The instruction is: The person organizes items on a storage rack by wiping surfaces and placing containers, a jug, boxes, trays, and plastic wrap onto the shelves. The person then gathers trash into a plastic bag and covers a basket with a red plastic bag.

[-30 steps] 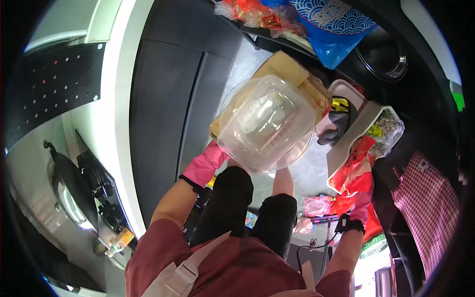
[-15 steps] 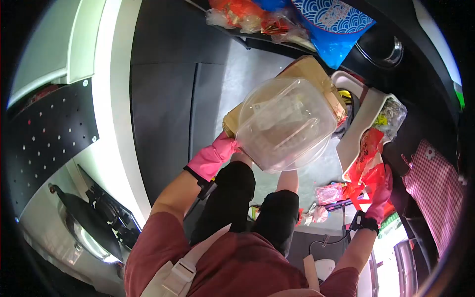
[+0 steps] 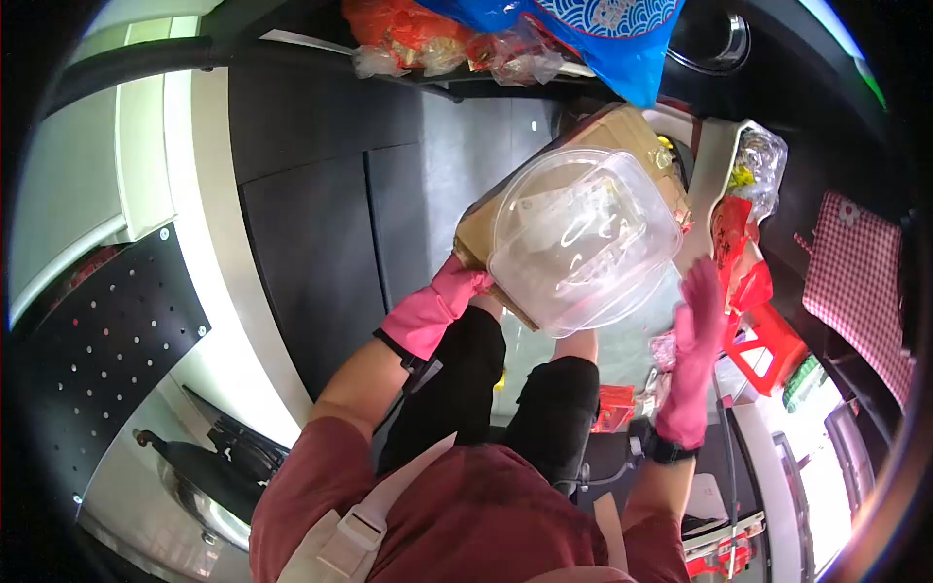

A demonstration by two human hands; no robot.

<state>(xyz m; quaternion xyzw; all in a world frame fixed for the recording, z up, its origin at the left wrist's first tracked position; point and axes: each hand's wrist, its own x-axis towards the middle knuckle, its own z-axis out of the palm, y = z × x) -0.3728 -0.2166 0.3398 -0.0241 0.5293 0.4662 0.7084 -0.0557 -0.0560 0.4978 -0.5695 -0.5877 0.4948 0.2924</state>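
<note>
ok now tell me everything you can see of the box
The box is brown and looks like cardboard, with flat sides and a scuffed far right end marked with red. It lies slantwise near the middle of the view. Clear plastic containers lie over it, hiding much of its top. The pink-gloved left hand seems to grip its near left corner; the right hand is apart from it. Its contents and underside cannot be seen.

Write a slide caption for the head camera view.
Pink-gloved left hand gripping a cardboard box under clear plastic containers, the right hand open nearby.
</note>
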